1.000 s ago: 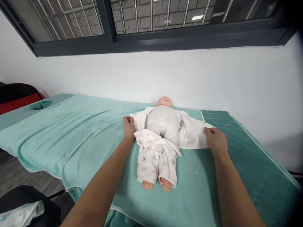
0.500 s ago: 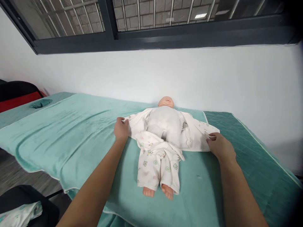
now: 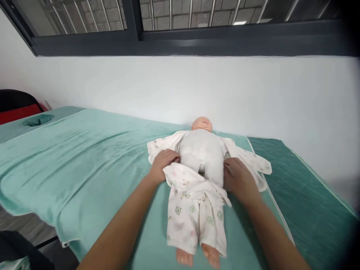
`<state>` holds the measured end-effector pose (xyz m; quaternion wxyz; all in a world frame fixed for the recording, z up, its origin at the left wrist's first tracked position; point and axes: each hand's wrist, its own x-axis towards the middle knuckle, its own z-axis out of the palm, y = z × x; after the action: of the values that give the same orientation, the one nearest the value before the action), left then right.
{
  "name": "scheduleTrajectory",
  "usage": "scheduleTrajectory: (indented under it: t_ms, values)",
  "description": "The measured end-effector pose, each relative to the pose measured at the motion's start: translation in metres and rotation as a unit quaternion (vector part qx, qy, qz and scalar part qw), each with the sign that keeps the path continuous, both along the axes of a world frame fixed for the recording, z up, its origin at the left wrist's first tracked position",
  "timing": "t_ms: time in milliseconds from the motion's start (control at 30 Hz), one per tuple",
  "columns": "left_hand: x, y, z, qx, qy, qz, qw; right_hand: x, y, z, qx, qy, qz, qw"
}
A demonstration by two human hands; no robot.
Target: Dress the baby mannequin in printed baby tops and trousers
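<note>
A baby doll (image 3: 201,148) lies on its back, its head toward the wall and bare feet toward me. Its torso is covered in white cloth. A white printed baby shirt (image 3: 249,159) is spread beneath it, with the sleeves out to both sides. Printed baby pants (image 3: 182,213) cover the legs, their waistband bunched low at the hips. My left hand (image 3: 164,163) is at the doll's side on the left, fingers curled on the shirt. At the opposite side, my right hand (image 3: 240,180) has its fingers closed at the shirt's side; the fingertips are partly hidden.
A light green sheet (image 3: 92,150) covers the bed, over a darker green cover (image 3: 306,187) at the right. A white wall (image 3: 126,86) and a barred window (image 3: 182,43) stand behind. A black and red item (image 3: 19,107) is at the far left.
Both hands have let go of the sleeve ends and moved inward to the doll's sides. The sleeves now lie loose on the bed. The view has shifted slightly.
</note>
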<state>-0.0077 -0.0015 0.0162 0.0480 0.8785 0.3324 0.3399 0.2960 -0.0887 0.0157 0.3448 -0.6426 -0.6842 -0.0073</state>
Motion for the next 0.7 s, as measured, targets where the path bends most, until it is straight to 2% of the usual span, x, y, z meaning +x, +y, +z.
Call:
scheduleTrajectory:
  t_ms: [67, 133, 233, 367, 467, 533, 633, 700]
  values:
    - [0.003, 0.003, 0.002, -0.057, 0.016, 0.013, 0.998, -0.015, 0.003, 0.000, -0.067, -0.032, 0.000, 0.997]
    - [0.003, 0.006, 0.004, -0.102, 0.033, 0.065, 0.992, -0.020, 0.004, 0.001, -0.111, -0.068, -0.017, 0.991]
    - [0.003, 0.007, 0.006, -0.144, 0.059, 0.132, 0.979, -0.017, 0.001, 0.005, -0.144, -0.119, -0.026, 0.982]
    - [0.001, 0.006, 0.006, -0.165, 0.081, 0.148, 0.972, -0.013, -0.001, 0.008, -0.157, -0.129, -0.045, 0.978]
    - [0.000, 0.005, 0.007, -0.190, 0.060, 0.130, 0.971, -0.011, -0.002, 0.007, -0.133, -0.125, -0.027, 0.983]
    - [-0.002, 0.004, 0.009, -0.255, 0.004, 0.100, 0.962, -0.010, -0.004, 0.006, -0.109, -0.104, -0.002, 0.989]
    - [-0.005, 0.000, 0.015, -0.386, -0.135, 0.044, 0.912, -0.010, -0.009, 0.004, -0.073, -0.044, 0.008, 0.996]
    - [-0.007, -0.002, 0.020, -0.444, -0.205, -0.005, 0.872, -0.013, -0.013, 0.006, -0.049, 0.020, -0.005, 0.999]
